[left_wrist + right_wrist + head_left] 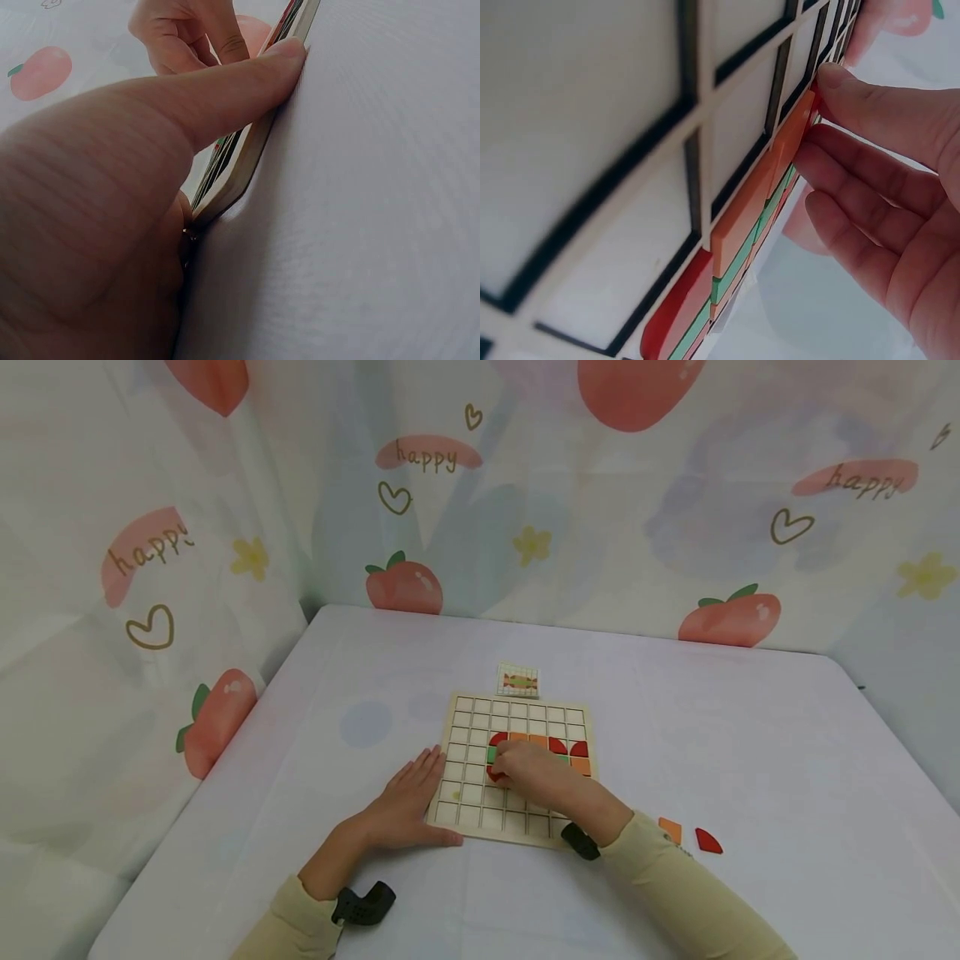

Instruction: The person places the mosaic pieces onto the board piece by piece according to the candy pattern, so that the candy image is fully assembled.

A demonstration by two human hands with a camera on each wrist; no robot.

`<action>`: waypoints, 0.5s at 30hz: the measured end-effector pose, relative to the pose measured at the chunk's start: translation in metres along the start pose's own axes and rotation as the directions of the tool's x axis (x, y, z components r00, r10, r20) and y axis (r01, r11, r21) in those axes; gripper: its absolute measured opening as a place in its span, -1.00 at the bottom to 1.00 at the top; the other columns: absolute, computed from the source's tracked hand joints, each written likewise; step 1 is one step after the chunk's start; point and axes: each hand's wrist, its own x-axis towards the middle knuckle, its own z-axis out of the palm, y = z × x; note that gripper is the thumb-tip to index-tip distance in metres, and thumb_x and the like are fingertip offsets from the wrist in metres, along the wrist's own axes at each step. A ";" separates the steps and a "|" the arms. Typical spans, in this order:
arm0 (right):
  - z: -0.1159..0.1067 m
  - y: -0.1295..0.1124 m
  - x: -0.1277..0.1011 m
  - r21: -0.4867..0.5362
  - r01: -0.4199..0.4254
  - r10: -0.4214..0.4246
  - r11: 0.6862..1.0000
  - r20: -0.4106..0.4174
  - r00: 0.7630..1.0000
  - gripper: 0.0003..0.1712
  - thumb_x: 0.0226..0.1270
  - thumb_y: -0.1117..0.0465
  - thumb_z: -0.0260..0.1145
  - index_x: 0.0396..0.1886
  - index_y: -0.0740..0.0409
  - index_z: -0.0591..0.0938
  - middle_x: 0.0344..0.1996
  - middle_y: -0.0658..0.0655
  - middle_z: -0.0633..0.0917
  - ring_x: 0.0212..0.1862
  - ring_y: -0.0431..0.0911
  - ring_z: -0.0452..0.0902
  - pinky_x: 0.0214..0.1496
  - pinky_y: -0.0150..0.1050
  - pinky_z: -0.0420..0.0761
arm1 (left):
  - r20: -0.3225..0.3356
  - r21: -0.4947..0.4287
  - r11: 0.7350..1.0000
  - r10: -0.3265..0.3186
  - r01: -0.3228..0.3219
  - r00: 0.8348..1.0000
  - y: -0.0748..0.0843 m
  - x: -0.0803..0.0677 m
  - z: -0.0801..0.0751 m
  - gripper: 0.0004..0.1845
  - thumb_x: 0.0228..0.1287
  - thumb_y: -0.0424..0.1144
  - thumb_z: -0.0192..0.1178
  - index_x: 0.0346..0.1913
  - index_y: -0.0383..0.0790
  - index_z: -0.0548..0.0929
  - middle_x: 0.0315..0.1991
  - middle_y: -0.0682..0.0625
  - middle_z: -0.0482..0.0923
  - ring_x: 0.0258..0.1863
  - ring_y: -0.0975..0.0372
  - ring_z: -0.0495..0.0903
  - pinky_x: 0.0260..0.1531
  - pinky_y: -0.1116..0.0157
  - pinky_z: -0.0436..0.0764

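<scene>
A wooden grid board (468,817) lies on the white table with red, orange and green pieces set in its squares. My left hand (405,806) rests along the board's left side, fingers straight, its thumb (247,82) lying against the near edge. Over the middle of the board, my right hand (532,770) pinches a red quarter-round piece (815,101) at the left end of the coloured pattern. Beside that piece in the right wrist view sit orange squares (742,214), with green pieces (739,259) behind them. The right hand covers part of the pattern.
A small pattern card (519,680) stands just beyond the board's far edge. To the right of the board, near the right sleeve, lie a loose orange square (671,831) and a loose red quarter-round (708,841). Printed cloth walls (585,527) enclose the table's back and sides.
</scene>
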 end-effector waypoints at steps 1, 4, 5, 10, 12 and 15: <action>0.000 0.000 0.000 -0.007 0.004 -0.004 1.000 -0.002 1.000 -0.92 0.06 0.36 0.40 -0.55 0.17 0.66 -0.55 -0.02 0.46 -0.47 -0.21 0.41 -0.41 -0.43 0.45 | -0.001 0.001 1.000 0.001 -0.001 1.000 0.000 0.000 0.000 0.23 -0.06 0.42 0.12 0.43 -0.30 -0.20 0.45 -0.10 -0.32 0.40 0.17 -0.35 0.29 0.12 -0.19; 0.001 0.000 -0.001 -0.024 0.016 -0.016 1.000 -0.013 1.000 -0.92 0.05 0.36 0.40 -0.55 0.18 0.66 -0.55 -0.02 0.46 -0.46 -0.19 0.41 -0.41 -0.44 0.45 | -0.003 0.001 1.000 0.003 -0.003 1.000 0.000 0.000 0.000 0.22 -0.06 0.42 0.12 0.43 -0.31 -0.20 0.45 -0.10 -0.31 0.40 0.17 -0.34 0.29 0.11 -0.18; 0.001 0.000 -0.001 -0.026 0.019 -0.019 0.999 -0.016 1.000 -0.93 0.05 0.35 0.41 -0.55 0.18 0.66 -0.55 -0.02 0.46 -0.46 -0.19 0.41 -0.41 -0.44 0.46 | -0.003 0.002 1.000 0.003 -0.003 1.000 0.000 0.000 0.000 0.22 -0.06 0.42 0.13 0.43 -0.31 -0.20 0.45 -0.10 -0.31 0.40 0.16 -0.34 0.29 0.11 -0.18; -0.001 0.000 -0.007 -0.003 0.003 -0.003 1.000 -0.038 0.999 -0.90 0.04 0.36 0.41 -0.55 0.15 0.65 -0.55 -0.03 0.45 -0.47 -0.20 0.36 -0.43 -0.45 0.43 | 0.000 0.001 1.000 -0.003 0.003 1.000 0.002 -0.001 -0.001 0.22 -0.05 0.41 0.13 0.43 -0.32 -0.19 0.45 -0.11 -0.31 0.40 0.15 -0.34 0.29 0.11 -0.19; -0.004 0.001 -0.011 0.007 -0.008 0.008 1.000 -0.052 0.999 -0.89 0.04 0.36 0.41 -0.56 0.12 0.64 -0.57 -0.04 0.43 -0.49 -0.22 0.33 -0.46 -0.45 0.40 | -0.003 -0.007 1.000 0.001 -0.001 1.000 0.003 -0.001 -0.001 0.22 -0.05 0.40 0.14 0.43 -0.34 -0.17 0.45 -0.12 -0.30 0.40 0.14 -0.33 0.29 0.10 -0.18; -0.007 0.003 -0.018 0.012 -0.009 0.010 1.000 -0.065 0.998 -0.89 0.05 0.34 0.41 -0.56 0.10 0.65 -0.60 -0.06 0.39 -0.51 -0.22 0.28 -0.50 -0.44 0.36 | -0.006 -0.010 1.000 0.008 -0.008 1.000 0.004 -0.001 -0.002 0.21 -0.05 0.38 0.16 0.42 -0.36 -0.16 0.45 -0.14 -0.29 0.40 0.12 -0.32 0.29 0.08 -0.18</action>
